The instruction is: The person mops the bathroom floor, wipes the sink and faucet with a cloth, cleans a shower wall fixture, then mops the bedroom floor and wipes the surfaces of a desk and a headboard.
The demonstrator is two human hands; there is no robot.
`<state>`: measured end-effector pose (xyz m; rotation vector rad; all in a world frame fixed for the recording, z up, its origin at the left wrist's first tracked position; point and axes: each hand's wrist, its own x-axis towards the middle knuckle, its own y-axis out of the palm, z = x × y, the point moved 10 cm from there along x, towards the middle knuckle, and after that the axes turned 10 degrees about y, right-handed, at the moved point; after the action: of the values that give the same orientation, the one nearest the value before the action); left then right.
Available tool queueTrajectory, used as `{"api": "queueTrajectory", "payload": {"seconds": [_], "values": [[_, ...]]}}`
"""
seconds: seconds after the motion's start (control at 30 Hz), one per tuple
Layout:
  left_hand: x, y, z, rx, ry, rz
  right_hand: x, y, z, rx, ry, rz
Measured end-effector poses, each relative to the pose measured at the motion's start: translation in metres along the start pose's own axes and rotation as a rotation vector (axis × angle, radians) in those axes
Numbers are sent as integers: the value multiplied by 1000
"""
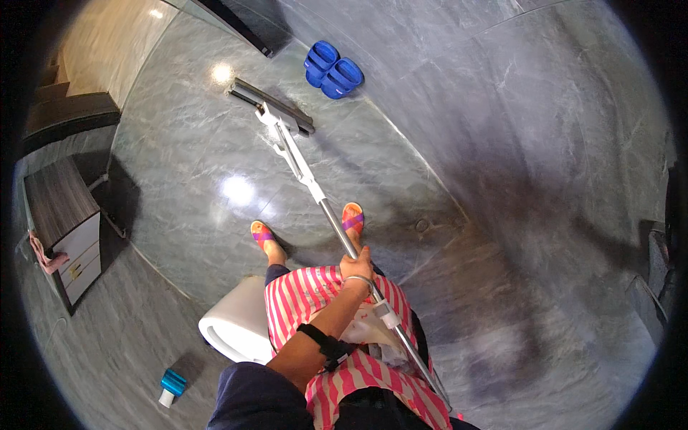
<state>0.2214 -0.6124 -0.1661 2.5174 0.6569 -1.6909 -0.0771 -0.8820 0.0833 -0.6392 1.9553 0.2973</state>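
My left hand (357, 266) is closed around the metal pole (337, 226) of a mop, in front of the striped red and cream apron (301, 290). The pole runs from the lower right, past my body, up to a white bracket (293, 153) and a long, narrow mop head (274, 105) on the grey marbled floor (183, 161). A bracelet is on my left wrist and a black band is round the forearm. My right hand is out of view. My feet, in red and purple sandals (262, 234), stand either side of the lower floor area before me.
Blue slippers (333, 70) are beside the right wall's base, beyond the mop head. A white toilet (234, 317) is close on my left. Farther left are a drawer cabinet (62, 199) with a pink cloth (49, 260) and a blue holder (173, 382). A round floor drain (422, 224) lies right.
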Motion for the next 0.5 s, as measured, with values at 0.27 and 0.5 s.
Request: {"api": "queueTrajectory", "payload": {"seconds": [0.27, 0.5], "values": [[22, 3, -20, -36, 42, 30, 4, -6, -8, -15, -13, -28], [22, 13, -24, -82, -4, 67, 4, -4, -7, -23, -18, -42]]}}
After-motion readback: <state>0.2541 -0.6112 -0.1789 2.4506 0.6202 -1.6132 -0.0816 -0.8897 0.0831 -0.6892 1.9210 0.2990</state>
